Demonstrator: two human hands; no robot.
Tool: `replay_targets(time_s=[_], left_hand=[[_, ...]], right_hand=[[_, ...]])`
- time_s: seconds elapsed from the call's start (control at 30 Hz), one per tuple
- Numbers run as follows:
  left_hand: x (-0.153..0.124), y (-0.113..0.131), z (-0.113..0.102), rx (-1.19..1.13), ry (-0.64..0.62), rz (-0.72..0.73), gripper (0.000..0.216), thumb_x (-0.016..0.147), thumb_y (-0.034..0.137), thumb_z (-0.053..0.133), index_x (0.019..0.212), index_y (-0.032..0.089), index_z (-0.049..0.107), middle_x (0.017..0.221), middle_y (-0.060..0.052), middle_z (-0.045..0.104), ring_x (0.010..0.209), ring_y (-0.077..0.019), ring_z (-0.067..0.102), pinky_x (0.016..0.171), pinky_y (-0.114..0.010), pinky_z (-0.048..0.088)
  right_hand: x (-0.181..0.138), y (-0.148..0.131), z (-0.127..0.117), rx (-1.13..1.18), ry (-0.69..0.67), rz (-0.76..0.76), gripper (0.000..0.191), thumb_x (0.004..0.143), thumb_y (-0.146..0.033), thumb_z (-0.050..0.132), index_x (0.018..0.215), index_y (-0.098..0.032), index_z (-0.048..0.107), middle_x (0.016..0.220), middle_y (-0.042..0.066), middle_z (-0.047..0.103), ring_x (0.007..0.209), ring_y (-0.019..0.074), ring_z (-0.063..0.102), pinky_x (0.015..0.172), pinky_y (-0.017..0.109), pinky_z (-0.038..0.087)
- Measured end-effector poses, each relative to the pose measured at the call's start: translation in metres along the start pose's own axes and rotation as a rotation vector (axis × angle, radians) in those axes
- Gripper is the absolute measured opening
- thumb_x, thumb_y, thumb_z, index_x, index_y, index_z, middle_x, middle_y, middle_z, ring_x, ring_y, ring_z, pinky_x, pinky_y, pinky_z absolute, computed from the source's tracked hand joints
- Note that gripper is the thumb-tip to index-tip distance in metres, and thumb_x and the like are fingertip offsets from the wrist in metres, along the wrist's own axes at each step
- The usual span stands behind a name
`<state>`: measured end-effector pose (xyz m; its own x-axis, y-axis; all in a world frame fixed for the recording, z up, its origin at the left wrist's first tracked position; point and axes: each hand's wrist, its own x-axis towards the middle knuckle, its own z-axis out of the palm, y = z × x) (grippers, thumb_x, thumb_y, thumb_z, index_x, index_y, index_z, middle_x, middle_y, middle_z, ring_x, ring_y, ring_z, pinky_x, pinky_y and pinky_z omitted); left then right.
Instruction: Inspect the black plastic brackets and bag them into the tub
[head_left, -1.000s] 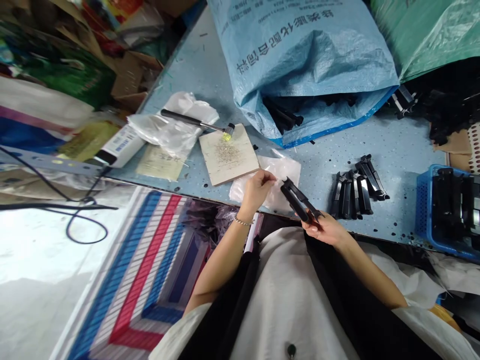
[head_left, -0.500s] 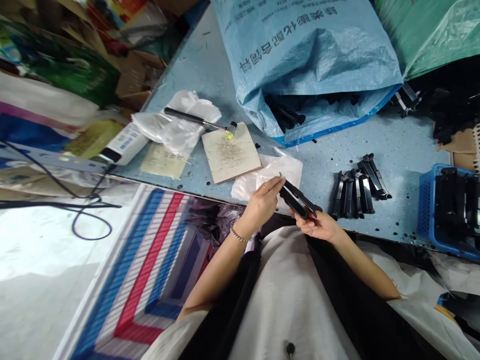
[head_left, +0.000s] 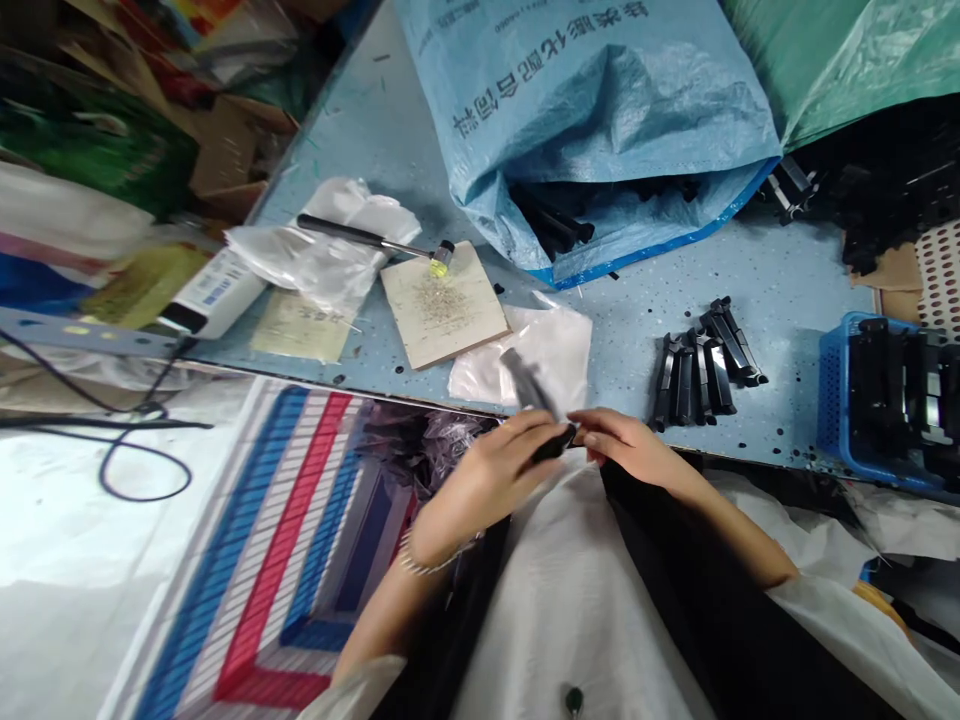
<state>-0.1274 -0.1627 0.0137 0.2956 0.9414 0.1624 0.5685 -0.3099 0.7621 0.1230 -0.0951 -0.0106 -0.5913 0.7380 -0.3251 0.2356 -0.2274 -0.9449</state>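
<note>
Pale blue table (head_left: 787, 290), speckled with dark flecks, front edge running just above the lap. Cluttered room to the left: cardboard, green and coloured packaging, a dark cable (head_left: 127, 440) looping over a glossy white sheet, a woven striped bag (head_left: 300, 540) in red, blue and white below the table edge.

On the table: a crinkled light-blue woven sack (head_left: 600, 130) with printed characters, mouth open, black pieces showing inside; a green sack (head_left: 847, 60) beside it at the far right. Square pale board (head_left: 444, 315), matt, scuffed in the middle, with a small hammer (head_left: 375, 240) lying across crumpled clear plastic, its yellow-tipped head at the board's far edge. Thin white plastic bag (head_left: 555, 345) flat next to the board. Row of slim black plastic parts (head_left: 701, 365), long and angular, laid side by side. Blue mesh basket (head_left: 832, 410) at the right edge, filled with more black pieces.

Near the front edge, over the lap: left hand (head_left: 487, 475) and right hand (head_left: 626, 445) meeting, both with grip closed on one black part (head_left: 536, 400), long, narrow, motion-blurred, slanting up over the white bag. Fingertips of both pinching its lower end. Thin bracelet on the left wrist.
</note>
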Motion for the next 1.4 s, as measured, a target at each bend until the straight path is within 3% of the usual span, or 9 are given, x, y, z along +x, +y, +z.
replay_targets(time_s=[0.17, 0.33, 0.47, 0.6, 0.67, 0.77, 1.07, 1.23, 1.4], left_hand=[[-0.069, -0.048, -0.060, -0.008, -0.248, -0.433, 0.031, 0.084, 0.048, 0.069, 0.113, 0.038, 0.078, 0.119, -0.002, 0.076, 0.111, -0.0286, 0.072, 0.098, -0.039, 0.059], [-0.066, -0.129, 0.005, -0.014, -0.383, -0.863, 0.021, 0.068, 0.042, 0.070, 0.061, 0.022, 0.067, 0.058, -0.003, 0.068, 0.060, -0.0229, 0.066, 0.062, -0.031, 0.055], [-0.039, -0.126, 0.031, -0.082, -0.431, -0.855, 0.031, 0.073, 0.042, 0.070, 0.053, 0.021, 0.060, 0.048, -0.002, 0.058, 0.054, -0.0197, 0.062, 0.060, -0.029, 0.052], [0.016, -0.080, 0.036, -0.250, -0.300, -0.550, 0.033, 0.093, 0.047, 0.058, 0.081, 0.021, 0.075, 0.072, -0.004, 0.071, 0.068, -0.0188, 0.069, 0.067, -0.029, 0.055], [0.052, -0.064, 0.051, -0.086, 0.009, -0.347, 0.025, 0.096, 0.037, 0.060, 0.084, 0.020, 0.074, 0.086, -0.008, 0.072, 0.082, -0.0206, 0.070, 0.081, -0.033, 0.057], [0.092, -0.063, 0.077, 0.122, 0.186, -0.267, 0.009, 0.088, 0.018, 0.067, 0.079, 0.018, 0.071, 0.098, -0.011, 0.069, 0.094, -0.0239, 0.067, 0.087, -0.038, 0.056], [0.097, -0.093, 0.063, -0.344, 0.230, -0.580, 0.009, 0.083, 0.026, 0.069, 0.081, 0.017, 0.067, 0.069, 0.000, 0.066, 0.064, -0.0149, 0.062, 0.062, -0.026, 0.048], [0.087, -0.082, 0.055, -0.159, 0.218, -0.341, 0.018, 0.084, 0.009, 0.053, 0.085, 0.017, 0.069, 0.089, -0.006, 0.072, 0.087, -0.0190, 0.070, 0.085, -0.034, 0.057], [0.075, -0.083, 0.037, 0.190, 0.144, -0.176, 0.039, 0.091, 0.009, 0.048, 0.118, 0.019, 0.073, 0.125, -0.011, 0.069, 0.112, -0.0232, 0.068, 0.104, -0.039, 0.056]], right_hand=[[-0.034, -0.001, -0.056, -0.790, 0.467, 0.210, 0.035, 0.100, -0.042, 0.058, 0.124, -0.018, 0.066, 0.110, 0.015, 0.071, 0.093, 0.0279, 0.068, 0.080, 0.038, 0.051], [-0.041, 0.010, -0.077, -1.272, 0.422, 0.489, 0.041, 0.105, -0.040, 0.048, 0.130, -0.008, 0.057, 0.113, 0.022, 0.071, 0.094, 0.0322, 0.072, 0.073, 0.036, 0.051], [-0.042, 0.009, -0.069, -1.290, 0.356, 0.521, 0.043, 0.105, -0.048, 0.048, 0.122, -0.010, 0.060, 0.100, 0.018, 0.074, 0.089, 0.0328, 0.074, 0.071, 0.036, 0.050], [-0.039, 0.012, -0.063, -1.255, 0.331, 0.499, 0.047, 0.102, -0.048, 0.054, 0.125, -0.007, 0.056, 0.094, 0.020, 0.075, 0.086, 0.0334, 0.074, 0.069, 0.036, 0.051], [-0.038, 0.016, -0.065, -1.215, 0.349, 0.496, 0.046, 0.102, -0.040, 0.056, 0.131, -0.006, 0.053, 0.095, 0.020, 0.075, 0.087, 0.0333, 0.075, 0.071, 0.036, 0.051], [-0.038, 0.023, -0.075, -1.005, 0.395, 0.498, 0.039, 0.100, -0.028, 0.054, 0.134, -0.009, 0.054, 0.100, 0.018, 0.075, 0.086, 0.0309, 0.075, 0.077, 0.039, 0.053], [0.014, 0.024, -0.042, 0.524, 0.305, 0.065, 0.037, 0.076, -0.047, 0.084, 0.096, -0.023, 0.064, 0.090, 0.003, 0.071, 0.084, 0.0229, 0.074, 0.079, 0.039, 0.059], [0.079, 0.023, -0.005, 0.677, 0.287, -0.062, 0.036, 0.068, -0.041, 0.087, 0.090, -0.024, 0.065, 0.093, 0.000, 0.073, 0.098, 0.0206, 0.069, 0.091, 0.036, 0.055], [0.048, 0.026, -0.013, 0.568, 0.281, 0.006, 0.029, 0.078, -0.040, 0.080, 0.098, -0.023, 0.068, 0.093, 0.002, 0.075, 0.098, 0.0212, 0.070, 0.076, 0.030, 0.057]])
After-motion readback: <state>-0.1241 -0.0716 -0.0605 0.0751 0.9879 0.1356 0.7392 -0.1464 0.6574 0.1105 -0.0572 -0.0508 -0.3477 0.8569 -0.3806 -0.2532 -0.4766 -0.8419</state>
